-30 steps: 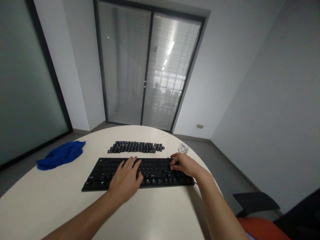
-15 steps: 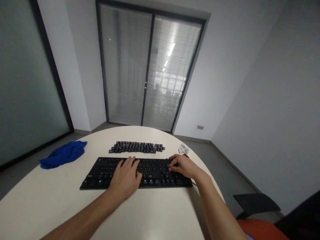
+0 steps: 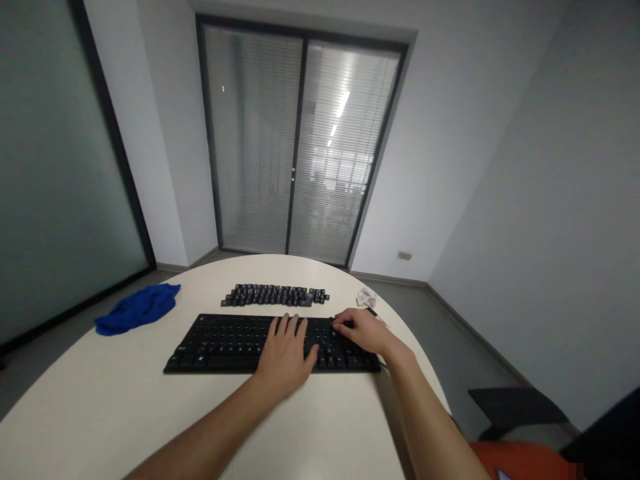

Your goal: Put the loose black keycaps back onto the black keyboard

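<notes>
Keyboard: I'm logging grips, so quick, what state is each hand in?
Left hand: open, fingers spread over the keyboard.
Right hand: fingers curled toward thumb; can't tell if it holds anything.

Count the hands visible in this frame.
2: the left hand, fingers spread, over the middle of the keyboard; the right hand, fingers bent inward, over its right part.

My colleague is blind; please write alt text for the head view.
A left hand spreads over a black keyboard, a right hand curled over its right part. Behind are rows of loose keys; a blue cloth lies left on the pale table.
</notes>
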Demonstrator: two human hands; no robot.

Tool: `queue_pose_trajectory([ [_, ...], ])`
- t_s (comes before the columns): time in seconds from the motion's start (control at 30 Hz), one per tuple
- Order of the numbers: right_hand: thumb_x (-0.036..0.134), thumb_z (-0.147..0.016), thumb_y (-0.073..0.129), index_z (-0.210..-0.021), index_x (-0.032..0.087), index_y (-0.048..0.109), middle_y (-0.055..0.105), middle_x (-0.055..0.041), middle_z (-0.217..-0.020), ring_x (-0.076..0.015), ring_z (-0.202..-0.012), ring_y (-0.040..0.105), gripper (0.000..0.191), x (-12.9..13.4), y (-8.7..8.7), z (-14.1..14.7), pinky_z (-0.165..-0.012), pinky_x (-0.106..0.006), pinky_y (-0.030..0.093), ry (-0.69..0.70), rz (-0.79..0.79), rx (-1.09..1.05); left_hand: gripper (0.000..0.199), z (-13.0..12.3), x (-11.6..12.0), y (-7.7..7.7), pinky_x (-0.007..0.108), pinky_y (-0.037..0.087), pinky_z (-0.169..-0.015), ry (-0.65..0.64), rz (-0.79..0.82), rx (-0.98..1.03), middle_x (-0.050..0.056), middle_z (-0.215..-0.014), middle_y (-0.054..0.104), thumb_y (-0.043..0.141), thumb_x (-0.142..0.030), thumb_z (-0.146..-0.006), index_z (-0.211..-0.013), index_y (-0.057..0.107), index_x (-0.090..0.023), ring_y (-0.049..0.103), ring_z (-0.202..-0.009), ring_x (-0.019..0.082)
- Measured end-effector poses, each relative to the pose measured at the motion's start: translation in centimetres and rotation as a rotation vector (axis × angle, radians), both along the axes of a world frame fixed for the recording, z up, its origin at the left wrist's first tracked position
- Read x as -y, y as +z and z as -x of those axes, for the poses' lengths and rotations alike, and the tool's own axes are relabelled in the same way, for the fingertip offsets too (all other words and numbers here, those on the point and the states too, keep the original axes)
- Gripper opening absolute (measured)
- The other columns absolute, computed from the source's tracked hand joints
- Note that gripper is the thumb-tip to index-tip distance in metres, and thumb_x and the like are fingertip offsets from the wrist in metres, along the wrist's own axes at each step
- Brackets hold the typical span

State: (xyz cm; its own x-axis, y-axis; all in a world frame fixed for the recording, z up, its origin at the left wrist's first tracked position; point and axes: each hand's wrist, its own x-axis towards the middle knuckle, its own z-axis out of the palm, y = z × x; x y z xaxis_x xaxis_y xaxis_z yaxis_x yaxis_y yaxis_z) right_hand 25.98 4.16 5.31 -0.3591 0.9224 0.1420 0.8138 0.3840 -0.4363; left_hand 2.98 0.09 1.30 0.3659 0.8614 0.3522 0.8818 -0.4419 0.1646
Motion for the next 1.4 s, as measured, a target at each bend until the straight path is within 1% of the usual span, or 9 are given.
queue_pose_trajectory([
  [0.1, 0.033, -0.095, 0.054, -0.105, 0.022, 0.076, 0.077, -0.0057, -0.108, -0.0229, -0.102, 0.07, 0.027, -0.1, -0.4, 0.3, -0.092, -0.032, 0.049, -0.095, -0.026, -0.024, 0.055, 0.0, -0.3, -0.3, 0.052, 0.028, -0.118, -0.002, 0.004, 0.01, 0.015, -0.149, 0.05, 0.039, -0.046, -0.098, -0.139, 0.054, -0.013, 0.04, -0.141, 0.034],
  [0.23, 0.036, -0.098, 0.049, -0.106, 0.023, 0.074, 0.078, -0.0058, -0.102, -0.0213, -0.096, 0.071, 0.029, -0.7, -1.0, 1.5, -0.085, -0.029, 0.05, -0.281, -0.102, 0.111, 0.055, 0.2, -0.3, -0.6, 0.05, 0.029, -0.117, -0.015, 0.014, 0.021, 0.014, -0.151, 0.048, 0.037, -0.047, -0.099, -0.14, 0.054, -0.014, 0.038, -0.142, 0.033],
  [0.47, 0.033, -0.094, 0.056, -0.115, 0.023, 0.069, 0.076, -0.0114, -0.102, -0.0264, -0.099, 0.07, 0.028, -3.9, -1.3, 3.5, -0.085, -0.036, 0.049, -0.436, -0.103, 0.284, 0.055, 0.1, -0.4, -0.8, 0.054, 0.026, -0.118, -0.014, 0.003, 0.033, 0.014, -0.15, 0.049, 0.037, -0.049, -0.098, -0.138, 0.055, -0.015, 0.039, -0.141, 0.034],
  [0.63, 0.031, -0.087, 0.063, -0.12, 0.025, 0.067, 0.074, -0.0113, -0.107, -0.0281, -0.103, 0.068, 0.033, -6.3, -1.2, 4.3, -0.084, -0.037, 0.05, -0.431, -0.097, 0.361, 0.055, 0.0, -0.3, -1.0, 0.06, 0.025, -0.116, 0.008, -0.004, 0.033, 0.013, -0.152, 0.048, 0.036, -0.049, -0.098, -0.139, 0.054, -0.018, 0.037, -0.142, 0.034],
  [0.83, 0.026, -0.087, 0.062, -0.115, 0.028, 0.071, 0.075, -0.0104, -0.107, -0.0277, -0.101, 0.069, 0.03, -7.1, -1.7, 5.2, -0.084, -0.035, 0.05, -0.425, -0.101, 0.39, 0.057, 0.1, -0.3, -1.0, 0.061, 0.025, -0.116, 0.006, 0.003, 0.021, 0.014, -0.152, 0.047, 0.035, -0.051, -0.098, -0.14, 0.054, -0.018, 0.036, -0.142, 0.036],
  [1.07, 0.023, -0.089, 0.058, -0.107, 0.023, 0.074, 0.074, -0.0125, -0.105, -0.0281, -0.099, 0.07, 0.024, -6.9, -2.2, 5.2, -0.083, -0.035, 0.05, -0.441, -0.123, 0.336, 0.055, 0.0, -0.4, -1.2, 0.062, 0.024, -0.116, 0.003, -0.013, 0.032, 0.014, -0.151, 0.048, 0.036, -0.049, -0.098, -0.139, 0.054, -0.017, 0.037, -0.141, 0.035],
  [1.23, 0.027, -0.091, 0.06, -0.106, 0.021, 0.074, 0.072, -0.0124, -0.114, -0.027, -0.104, 0.068, 0.022, -6.0, -1.7, 3.9, -0.086, -0.035, 0.05, -0.43, -0.144, 0.217, 0.054, 0.0, -0.4, -1.3, 0.061, 0.025, -0.115, 0.007, -0.021, 0.035, 0.013, -0.151, 0.049, 0.038, -0.049, -0.098, -0.138, 0.055, -0.017, 0.037, -0.141, 0.035],
  [1.3, 0.03, -0.093, 0.059, -0.109, 0.02, 0.073, 0.073, -0.0116, -0.112, -0.0252, -0.102, 0.069, 0.023, -5.3, -1.2, 3.0, -0.087, -0.034, 0.05, -0.401, -0.136, 0.151, 0.054, 0.0, -0.3, -1.3, 0.062, 0.026, -0.115, 0.007, -0.023, 0.032, 0.013, -0.15, 0.049, 0.038, -0.048, -0.098, -0.138, 0.055, -0.017, 0.038, -0.141, 0.035],
  [1.4, 0.032, -0.094, 0.06, -0.11, 0.02, 0.073, 0.076, -0.0078, -0.106, -0.0205, -0.093, 0.071, 0.024, -3.8, -0.5, 1.7, -0.085, -0.03, 0.051, -0.291, -0.099, 0.058, 0.053, 0.0, -0.3, -1.2, 0.061, 0.026, -0.114, 0.002, -0.026, 0.031, 0.013, -0.15, 0.049, 0.039, -0.047, -0.098, -0.139, 0.054, -0.018, 0.039, -0.14, 0.035],
])
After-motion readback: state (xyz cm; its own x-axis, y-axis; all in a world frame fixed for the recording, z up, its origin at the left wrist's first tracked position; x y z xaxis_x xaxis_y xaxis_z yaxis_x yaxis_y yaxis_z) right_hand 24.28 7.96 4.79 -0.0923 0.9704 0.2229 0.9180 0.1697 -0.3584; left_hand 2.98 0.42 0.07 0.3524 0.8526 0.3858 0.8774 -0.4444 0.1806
